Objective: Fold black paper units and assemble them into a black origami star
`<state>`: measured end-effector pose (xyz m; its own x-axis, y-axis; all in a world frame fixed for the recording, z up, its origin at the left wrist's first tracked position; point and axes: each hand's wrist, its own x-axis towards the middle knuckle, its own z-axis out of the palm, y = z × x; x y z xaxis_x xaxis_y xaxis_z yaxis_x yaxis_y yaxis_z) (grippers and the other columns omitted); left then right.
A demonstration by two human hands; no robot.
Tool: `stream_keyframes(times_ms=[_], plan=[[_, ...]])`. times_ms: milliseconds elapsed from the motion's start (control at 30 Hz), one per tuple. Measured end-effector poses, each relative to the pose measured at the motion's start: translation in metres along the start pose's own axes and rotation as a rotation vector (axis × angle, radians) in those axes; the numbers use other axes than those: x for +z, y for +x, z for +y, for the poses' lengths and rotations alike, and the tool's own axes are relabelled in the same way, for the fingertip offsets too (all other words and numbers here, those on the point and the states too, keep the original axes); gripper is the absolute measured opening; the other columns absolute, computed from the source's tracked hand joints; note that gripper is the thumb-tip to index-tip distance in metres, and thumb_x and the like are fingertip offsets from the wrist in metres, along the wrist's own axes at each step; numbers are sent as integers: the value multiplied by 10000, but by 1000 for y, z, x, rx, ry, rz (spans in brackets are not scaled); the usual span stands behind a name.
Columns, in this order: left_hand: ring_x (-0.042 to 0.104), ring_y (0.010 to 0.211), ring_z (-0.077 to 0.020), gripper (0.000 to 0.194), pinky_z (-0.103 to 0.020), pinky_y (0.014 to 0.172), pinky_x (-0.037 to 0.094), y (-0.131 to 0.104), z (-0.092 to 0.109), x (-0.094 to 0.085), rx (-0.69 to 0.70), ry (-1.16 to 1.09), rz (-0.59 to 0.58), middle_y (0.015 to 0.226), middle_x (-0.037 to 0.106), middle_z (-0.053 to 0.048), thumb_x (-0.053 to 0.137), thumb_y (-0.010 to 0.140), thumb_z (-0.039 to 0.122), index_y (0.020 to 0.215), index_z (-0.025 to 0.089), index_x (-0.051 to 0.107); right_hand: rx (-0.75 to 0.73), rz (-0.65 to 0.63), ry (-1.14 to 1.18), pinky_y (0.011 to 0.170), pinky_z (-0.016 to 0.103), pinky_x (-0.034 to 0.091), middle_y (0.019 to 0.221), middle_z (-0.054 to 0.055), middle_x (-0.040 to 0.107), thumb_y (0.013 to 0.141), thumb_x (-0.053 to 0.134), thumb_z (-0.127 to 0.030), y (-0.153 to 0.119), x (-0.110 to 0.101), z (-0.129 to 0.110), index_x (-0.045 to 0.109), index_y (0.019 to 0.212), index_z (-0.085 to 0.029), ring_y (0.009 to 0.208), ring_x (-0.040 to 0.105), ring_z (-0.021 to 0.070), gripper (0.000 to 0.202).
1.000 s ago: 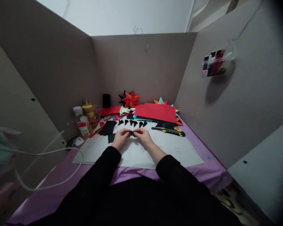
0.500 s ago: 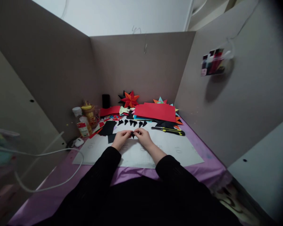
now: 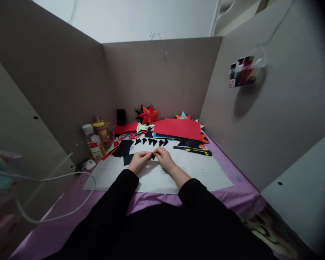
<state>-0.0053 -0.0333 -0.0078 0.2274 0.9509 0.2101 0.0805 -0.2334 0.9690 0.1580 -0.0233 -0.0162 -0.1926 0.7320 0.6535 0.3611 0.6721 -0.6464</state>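
Note:
My left hand [image 3: 138,161] and my right hand [image 3: 164,159] meet over a white sheet [image 3: 178,180], pinching a small piece of black paper [image 3: 152,156] between their fingertips. Much of that piece is hidden by the fingers. Just beyond my hands lies a row of several small folded black pieces [image 3: 150,141]. A black rectangle of paper [image 3: 128,159] rests beside my left hand, with a larger black sheet [image 3: 124,148] behind it. To the right of my right hand is a yellow and black cutter [image 3: 196,150].
Red sheets [image 3: 178,129] lie stacked at the back, near a red and orange paper star [image 3: 149,114]. Bottles [image 3: 94,142], a white earphone case [image 3: 90,165] and a looping white cable [image 3: 70,215] are on the left. Panels enclose the table.
My fingertips have shifted slightly on the small black piece, and less of it shows between them. The camera view has moved a little.

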Motion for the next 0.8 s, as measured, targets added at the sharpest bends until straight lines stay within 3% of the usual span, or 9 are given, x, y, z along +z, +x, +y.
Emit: stream_keyframes(times_ms=[400, 800], plan=[[605, 662, -151, 306, -249, 630, 454, 0, 2, 3, -53, 30, 23, 781, 704, -77, 681, 658, 307, 902, 123, 696, 111, -87, 92, 696, 264, 420, 738, 2, 588, 756, 536, -137, 1, -9, 6, 625, 760, -194, 714, 541, 139, 106], [594, 616, -143, 252, -244, 601, 455, 0, 0, 3, -16, 117, 34, 690, 686, -54, 669, 663, 335, 804, 127, 690, -53, -150, -97, 710, 277, 406, 762, 23, 555, 822, 498, -162, 0, -11, 0, 583, 761, -193, 742, 516, 154, 109]])
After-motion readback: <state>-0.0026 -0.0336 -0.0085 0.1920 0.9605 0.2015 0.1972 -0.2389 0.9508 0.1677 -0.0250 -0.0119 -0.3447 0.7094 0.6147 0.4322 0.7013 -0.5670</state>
